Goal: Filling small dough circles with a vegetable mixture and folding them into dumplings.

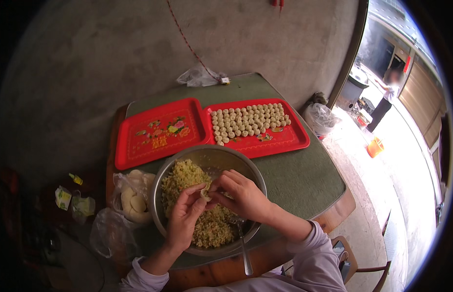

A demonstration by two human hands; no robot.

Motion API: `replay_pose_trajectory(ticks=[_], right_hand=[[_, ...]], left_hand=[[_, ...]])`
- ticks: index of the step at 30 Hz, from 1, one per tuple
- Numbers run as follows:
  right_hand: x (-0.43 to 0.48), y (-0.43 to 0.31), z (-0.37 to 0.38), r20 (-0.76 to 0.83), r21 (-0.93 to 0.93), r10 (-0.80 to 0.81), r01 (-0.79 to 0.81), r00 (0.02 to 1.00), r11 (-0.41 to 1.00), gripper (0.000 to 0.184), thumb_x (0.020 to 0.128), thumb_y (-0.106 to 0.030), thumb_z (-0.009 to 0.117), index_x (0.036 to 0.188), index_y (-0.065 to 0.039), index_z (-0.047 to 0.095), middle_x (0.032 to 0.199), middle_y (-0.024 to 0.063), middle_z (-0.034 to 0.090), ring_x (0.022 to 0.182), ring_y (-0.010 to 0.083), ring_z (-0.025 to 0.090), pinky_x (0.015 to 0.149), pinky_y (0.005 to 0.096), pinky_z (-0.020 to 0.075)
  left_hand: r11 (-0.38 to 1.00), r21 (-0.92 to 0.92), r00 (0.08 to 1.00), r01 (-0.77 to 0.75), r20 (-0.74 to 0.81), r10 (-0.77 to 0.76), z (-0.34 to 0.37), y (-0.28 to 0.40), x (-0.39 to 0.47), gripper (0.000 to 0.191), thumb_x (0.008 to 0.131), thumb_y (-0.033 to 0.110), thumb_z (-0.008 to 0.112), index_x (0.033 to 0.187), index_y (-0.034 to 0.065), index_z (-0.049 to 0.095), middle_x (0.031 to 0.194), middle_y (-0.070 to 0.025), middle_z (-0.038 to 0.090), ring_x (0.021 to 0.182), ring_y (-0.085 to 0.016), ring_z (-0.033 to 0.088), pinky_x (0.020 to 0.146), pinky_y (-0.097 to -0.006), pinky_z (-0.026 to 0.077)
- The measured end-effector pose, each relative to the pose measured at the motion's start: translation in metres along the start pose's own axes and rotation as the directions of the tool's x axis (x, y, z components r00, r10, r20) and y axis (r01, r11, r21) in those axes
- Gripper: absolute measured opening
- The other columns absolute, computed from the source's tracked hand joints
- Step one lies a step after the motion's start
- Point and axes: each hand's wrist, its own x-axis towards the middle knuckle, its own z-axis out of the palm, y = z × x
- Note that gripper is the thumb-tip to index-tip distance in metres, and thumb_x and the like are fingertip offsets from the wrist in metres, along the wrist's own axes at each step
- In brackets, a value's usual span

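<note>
Over a large steel bowl [226, 155], both hands meet around a small filled dumpling [205, 195]. My left hand [184, 219] holds it between thumb and fingers, while the fingertips of my right hand [244, 193] pinch at its edge. Chopped yellow-green filling [215, 228] lies in the bowl beneath them. A metal spoon [246, 252] leans out over the bowl's near rim, its tip hidden in the filling. Left of the bowl, round dough wrappers [136, 203] sit in an open plastic bag [120, 182].
Rows of shaped dumplings [248, 120] fill much of the right red tray [285, 140]; a second red tray [135, 146] bears printed flowers. Both stand on a green-covered table [299, 186] against a wall. Beyond the doorway, a person [385, 96] stands near a stove [352, 89]. A chair [348, 252] is at right.
</note>
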Motion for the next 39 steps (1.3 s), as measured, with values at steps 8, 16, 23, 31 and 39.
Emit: replay_pose_trajectory(ticks=[8,16,23,31,39], right_hand=[[0.003,-0.005,-0.016,0.194,-0.276,-0.222,0.27,0.956,0.922,0.018,0.077,-0.012,0.067,0.09,-0.007,0.055,0.088,0.0069,0.054,0.083,0.0261,0.055,0.07,0.0358,0.0484],[0.005,-0.004,-0.021,0.183,-0.338,-0.3,0.347,0.936,0.875,0.021,0.075,-0.017,0.063,0.091,-0.007,0.055,0.089,0.0057,0.051,0.082,0.0241,0.053,0.07,0.034,0.0482],[0.004,-0.003,-0.021,0.182,-0.297,-0.333,0.375,0.925,0.878,0.022,0.074,-0.016,0.066,0.089,-0.007,0.054,0.086,0.0065,0.05,0.08,0.0246,0.052,0.068,0.0352,0.0479],[0.003,-0.008,-0.004,0.049,-0.23,-0.215,0.221,0.975,0.948,0.021,0.076,-0.01,0.069,0.082,-0.006,0.049,0.081,0.0084,0.049,0.076,0.0274,0.053,0.065,0.0373,0.048],[0.002,-0.006,-0.001,-0.002,-0.129,-0.172,0.17,0.985,0.977,0.019,0.077,-0.004,0.07,0.088,-0.007,0.055,0.084,0.0076,0.054,0.076,0.0268,0.055,0.065,0.0353,0.0474]], left_hand=[[0.992,-0.043,0.993,0.115,0.001,-0.115,-0.013,-0.006,0.0,0.027,0.099,0.014,0.051,0.122,-0.0003,0.054,0.109,-0.0082,0.062,0.097,-0.015,0.063,0.087,-0.0295,0.052],[0.978,0.018,0.97,0.206,0.129,-0.207,-0.021,0.005,0.005,0.028,0.1,0.013,0.049,0.122,-0.0027,0.054,0.107,-0.0087,0.064,0.095,-0.016,0.065,0.087,-0.028,0.051],[0.959,0.099,0.937,0.264,0.209,-0.279,-0.025,0.017,0.007,0.031,0.1,0.013,0.048,0.126,-0.0037,0.053,0.11,-0.0091,0.064,0.097,-0.016,0.064,0.089,-0.0284,0.05],[0.978,0.061,0.969,0.199,0.134,-0.206,-0.018,0.011,0.002,0.035,0.1,0.015,0.05,0.13,-0.0036,0.051,0.11,-0.0079,0.062,0.101,-0.014,0.061,0.091,-0.0283,0.048],[0.998,0.055,0.999,-0.033,0.018,0.033,-0.008,0.005,-0.003,0.029,0.098,0.013,0.053,0.123,-0.0023,0.051,0.11,-0.0079,0.059,0.104,-0.015,0.058,0.09,-0.0295,0.05]])
